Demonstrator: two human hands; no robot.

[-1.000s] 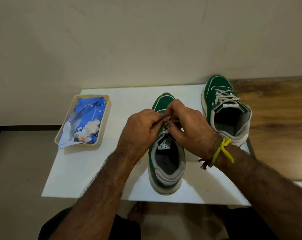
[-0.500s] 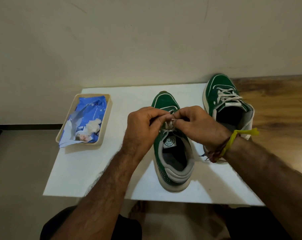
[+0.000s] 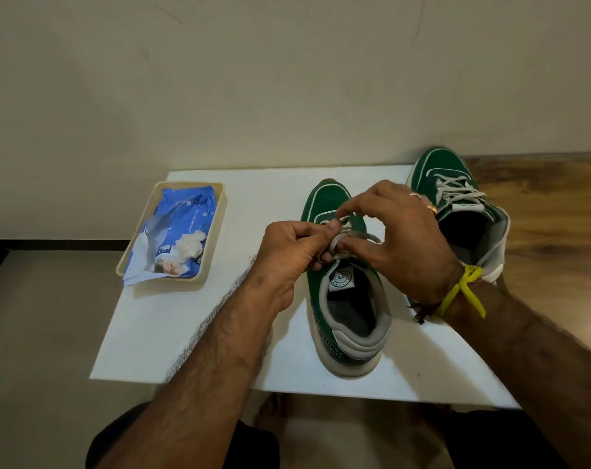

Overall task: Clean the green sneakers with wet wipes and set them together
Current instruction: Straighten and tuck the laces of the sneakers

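Note:
A green sneaker [image 3: 346,299] stands upright in the middle of the white table [image 3: 172,326], toe pointing away from me. Both hands work its white laces [image 3: 350,236] above the tongue. My left hand [image 3: 292,255] pinches a lace loop between thumb and curled fingers. My right hand [image 3: 399,242] pinches the lace from the other side, its other fingers spread above. The second green sneaker [image 3: 456,204] stands at the table's far right corner, partly hidden behind my right hand.
A beige tray [image 3: 216,238] at the table's left holds a blue wet wipes pack [image 3: 175,231] with a white wipe sticking out. A wooden surface [image 3: 551,238] adjoins the table on the right. A plain wall runs behind.
My right hand has lifted and spread its fingers above the laces, while the left hand keeps its pinch. The near sneaker has stayed in the middle of the table.

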